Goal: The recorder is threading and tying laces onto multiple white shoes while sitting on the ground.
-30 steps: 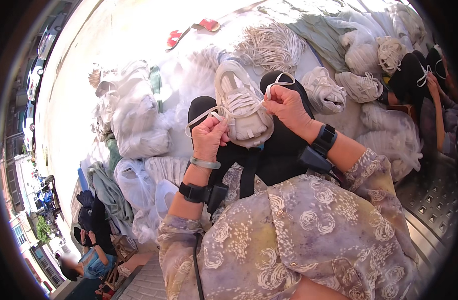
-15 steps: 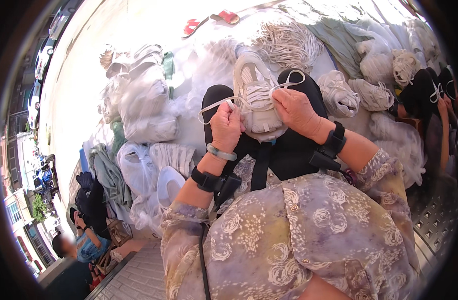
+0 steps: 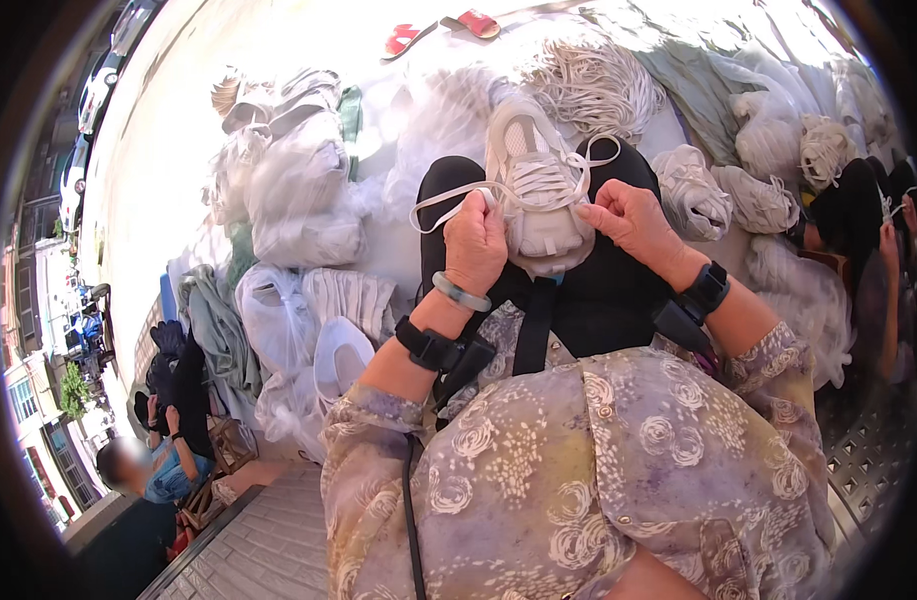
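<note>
1. In the head view, one pale shoe (image 3: 548, 235) stands in the upper middle of the frame, between two knees in black trousers (image 3: 623, 260), with its toe toward the lower edge.
2. Two bare hands are at this shoe, one on each side.
3. The left hand (image 3: 476, 242) is closed, and its thumb and fingers grip one shoelace (image 3: 536, 183); a loop of it hangs out to the left.
4. The right hand (image 3: 633, 222) is half curled, its fingertips at the lace beside the shoe; I cannot tell if they pinch it.
5. Each wrist has one black band, and the left one also has one pale bracelet (image 3: 461, 292).
6. Two red sandals (image 3: 477, 24) lie at the top of the frame, above one heap of pale laces (image 3: 598, 92).
7. At least three more pale shoes (image 3: 692, 195) are at the upper right.
8. Two other people are partly visible: one at the lower left (image 3: 178, 465), one at the right edge.
</note>
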Motion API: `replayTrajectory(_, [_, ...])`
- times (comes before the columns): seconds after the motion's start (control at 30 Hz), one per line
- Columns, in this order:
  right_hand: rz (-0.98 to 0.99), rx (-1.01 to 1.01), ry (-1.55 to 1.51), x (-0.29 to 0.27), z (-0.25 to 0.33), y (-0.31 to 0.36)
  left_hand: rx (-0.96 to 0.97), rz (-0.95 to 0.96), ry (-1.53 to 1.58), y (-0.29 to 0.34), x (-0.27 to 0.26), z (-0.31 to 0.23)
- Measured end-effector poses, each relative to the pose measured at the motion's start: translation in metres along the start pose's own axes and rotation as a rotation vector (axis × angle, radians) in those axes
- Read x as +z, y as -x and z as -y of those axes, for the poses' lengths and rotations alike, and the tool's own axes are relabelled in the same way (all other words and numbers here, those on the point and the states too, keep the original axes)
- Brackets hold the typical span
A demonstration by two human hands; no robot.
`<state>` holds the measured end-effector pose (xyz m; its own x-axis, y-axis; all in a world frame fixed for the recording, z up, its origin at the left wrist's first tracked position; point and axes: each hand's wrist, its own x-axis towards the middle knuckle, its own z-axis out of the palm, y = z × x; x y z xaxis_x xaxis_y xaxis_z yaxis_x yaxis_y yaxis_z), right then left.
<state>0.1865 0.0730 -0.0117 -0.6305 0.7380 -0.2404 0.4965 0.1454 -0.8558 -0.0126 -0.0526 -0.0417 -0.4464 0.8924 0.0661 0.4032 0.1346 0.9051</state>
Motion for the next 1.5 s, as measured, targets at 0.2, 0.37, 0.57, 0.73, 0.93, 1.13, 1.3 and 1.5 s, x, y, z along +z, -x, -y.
replayTrajectory(0.2, [0.108, -0.175, 0.367, 0.004, 0.014, 0.011, 0.128, -0.005, -0.272, -0.002, 0.002, -0.021])
replayTrajectory(0.37, [0.014, -0.185, 0.209, 0.009, 0.005, -0.003, 0.196, -0.073, -0.259, -0.012, 0.011, -0.021])
replayTrajectory(0.57, [0.095, -0.011, -0.038, 0.011, 0.017, -0.023, -0.024, -0.052, -0.102, -0.027, -0.005, -0.014])
replayTrajectory(0.73, [0.001, 0.054, -0.052, -0.003, 0.005, -0.006, 0.220, -0.149, -0.282, -0.011, -0.001, -0.047])
replayTrajectory(0.93, [-0.184, -0.456, 0.091, 0.004, 0.041, -0.008, 0.333, -0.056, -0.470, 0.000, 0.001, -0.040])
replayTrajectory(1.13, [-0.010, -0.673, 0.346, 0.025, 0.081, -0.020, 0.186, -0.011, -0.523, 0.002, -0.002, -0.035])
replayTrajectory(1.3, [0.097, -0.691, 0.581, 0.042, 0.078, -0.027, 0.260, -0.091, -0.270, -0.002, 0.007, -0.015])
replayTrajectory(1.5, [0.094, -0.665, 0.668, 0.051, 0.068, -0.034, 0.135, -0.051, -0.177, -0.003, 0.002, -0.014])
